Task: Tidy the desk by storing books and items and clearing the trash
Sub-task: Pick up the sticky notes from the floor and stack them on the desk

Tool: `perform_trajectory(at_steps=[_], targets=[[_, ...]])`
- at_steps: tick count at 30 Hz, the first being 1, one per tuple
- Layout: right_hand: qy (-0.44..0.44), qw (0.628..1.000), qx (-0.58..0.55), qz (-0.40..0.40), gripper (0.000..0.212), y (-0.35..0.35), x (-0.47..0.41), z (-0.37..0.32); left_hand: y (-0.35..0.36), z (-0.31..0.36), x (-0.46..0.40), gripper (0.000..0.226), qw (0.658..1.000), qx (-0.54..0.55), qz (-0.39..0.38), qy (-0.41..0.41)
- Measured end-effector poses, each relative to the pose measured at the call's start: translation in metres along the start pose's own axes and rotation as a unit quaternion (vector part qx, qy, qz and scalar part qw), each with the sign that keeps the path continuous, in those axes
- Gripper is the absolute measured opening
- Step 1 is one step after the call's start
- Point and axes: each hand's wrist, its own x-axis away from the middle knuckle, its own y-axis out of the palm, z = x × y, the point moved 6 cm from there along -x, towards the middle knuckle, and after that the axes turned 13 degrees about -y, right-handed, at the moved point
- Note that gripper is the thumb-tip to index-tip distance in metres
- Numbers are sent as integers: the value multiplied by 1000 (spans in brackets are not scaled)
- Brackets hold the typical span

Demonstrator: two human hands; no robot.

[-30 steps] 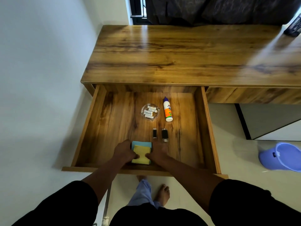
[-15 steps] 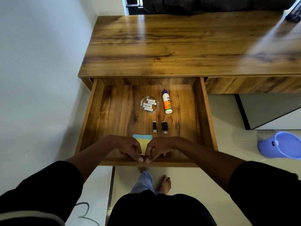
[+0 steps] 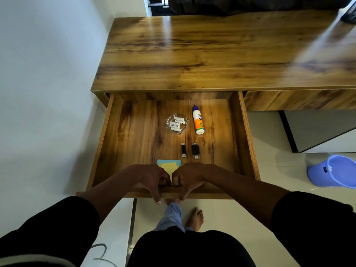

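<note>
Both your left hand [image 3: 148,176] and right hand [image 3: 189,175] have slid off the sticky notes [image 3: 169,166] at lower centre, fingers now hooked over the drawer [image 3: 202,194] front, likely to close it.

One open drawer [image 3: 134,132] is seen under one wooden desk [image 3: 212,54]. Inside it are counted one glue bottle [image 3: 198,121], one round glass dish [image 3: 176,123] in which about four small white batteries [image 3: 175,124] are held, two black USB sticks [image 3: 195,150], and two sticky-note pads [image 3: 168,166], one blue and one yellow. Two hands are counted, the left hand [image 3: 149,175] and the right hand [image 3: 189,175], and one blue plastic bin [image 3: 333,171] is seen on the floor.
</note>
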Motion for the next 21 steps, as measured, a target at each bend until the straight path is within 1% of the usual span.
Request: perform_trajectory(at_steps=[6, 9, 13, 18, 20, 21], targets=[[20, 999, 16, 28, 70, -18, 5, 6, -14, -12, -8, 85, 999, 21, 41, 0], [32, 998, 27, 40, 66, -29, 7, 13, -27, -19, -14, 86, 998, 33, 62, -6], [44, 996, 25, 72, 59, -46, 6, 23, -45, -27, -15, 74, 994, 59, 86, -12], [61, 991, 46, 112, 54, -71, 5, 35, -70, -33, -20, 71, 992, 54, 110, -22], [68, 986, 64, 136, 54, -83, 6, 40, -81, -37, -22, 71, 990, 41, 133, -34], [72, 983, 81, 147, 55, -88, 6, 41, -87, -39, -21, 70, 986, 35, 156, -39]])
